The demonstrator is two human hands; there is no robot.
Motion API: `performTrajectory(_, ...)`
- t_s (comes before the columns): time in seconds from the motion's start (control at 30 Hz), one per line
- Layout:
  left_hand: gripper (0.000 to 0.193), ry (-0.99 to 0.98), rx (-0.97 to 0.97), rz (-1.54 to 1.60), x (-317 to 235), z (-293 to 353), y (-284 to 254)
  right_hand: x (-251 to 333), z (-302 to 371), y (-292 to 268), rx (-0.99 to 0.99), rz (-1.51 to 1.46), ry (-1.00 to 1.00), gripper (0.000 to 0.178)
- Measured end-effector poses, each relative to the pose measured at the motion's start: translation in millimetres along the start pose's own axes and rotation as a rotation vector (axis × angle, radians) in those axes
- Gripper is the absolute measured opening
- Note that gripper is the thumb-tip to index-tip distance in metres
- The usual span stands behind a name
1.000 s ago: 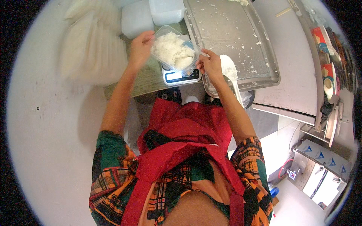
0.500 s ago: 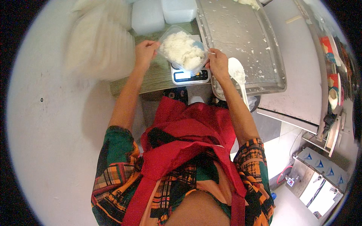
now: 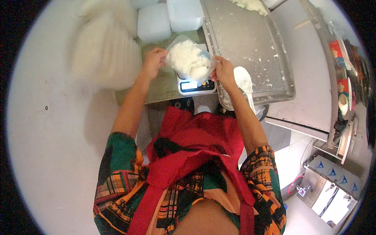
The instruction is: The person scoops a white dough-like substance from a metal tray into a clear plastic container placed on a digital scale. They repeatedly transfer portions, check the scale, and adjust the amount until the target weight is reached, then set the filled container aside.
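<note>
A clear plastic container (image 3: 181,38) of white rice (image 3: 188,58) is held between my two hands, over a white kitchen scale (image 3: 197,89) with a lit display. My left hand (image 3: 155,60) pinches its left corner. At the right corner, my right hand (image 3: 222,69) grips the rim. Whether the container's base touches the scale is hidden. Just right of my right hand lies a white rice spoon (image 3: 244,84) with rice stuck to it, resting at the near edge of a large metal tray (image 3: 250,43).
Stacks of clear containers (image 3: 154,23) stand behind the scale on the green-brown tabletop (image 3: 160,88). Bulky pale plastic packs (image 3: 105,58) lean by the left wall. More rice (image 3: 250,4) lies at the tray's far end. A pale worktop (image 3: 303,74) adjoins on the right.
The container, still in both hands, sits slightly lower in view. The whole scene has shifted a little as my head moved. My grip looks the same.
</note>
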State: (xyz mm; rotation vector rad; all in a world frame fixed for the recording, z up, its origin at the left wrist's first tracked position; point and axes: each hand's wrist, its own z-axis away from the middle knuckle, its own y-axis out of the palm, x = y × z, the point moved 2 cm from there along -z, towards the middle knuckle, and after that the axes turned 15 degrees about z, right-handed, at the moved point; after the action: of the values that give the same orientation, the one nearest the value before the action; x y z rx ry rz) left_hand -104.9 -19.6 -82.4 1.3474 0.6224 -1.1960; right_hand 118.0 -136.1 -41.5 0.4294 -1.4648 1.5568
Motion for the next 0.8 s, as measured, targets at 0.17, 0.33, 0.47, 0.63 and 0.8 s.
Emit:
performTrajectory(0.17, 0.023, -0.192, 0.099, 0.051, -6, 15, -4, 1, 11, -5, 0.035, -0.077, -0.032, 0.032)
performTrajectory(0.33, 0.040, -0.296, 0.129, 0.201, -40, 60, 30, 23, 32, -17, 0.082, 0.003, -0.208, 0.032)
performTrajectory(0.47, 0.046, -0.349, 0.162, 0.222, -38, 73, 30, 30, 50, -28, 0.143, 0.002, -0.202, 0.033)
performTrajectory(0.63, 0.042, -0.250, 0.057, 0.250, -43, 92, 44, 30, 61, -18, -0.271, 0.013, -0.251, 0.035)
performTrajectory(0.8, 0.041, -0.226, 0.053, 0.395, -43, 108, 56, 29, 63, -17, -0.376, -0.037, -0.197, 0.035)
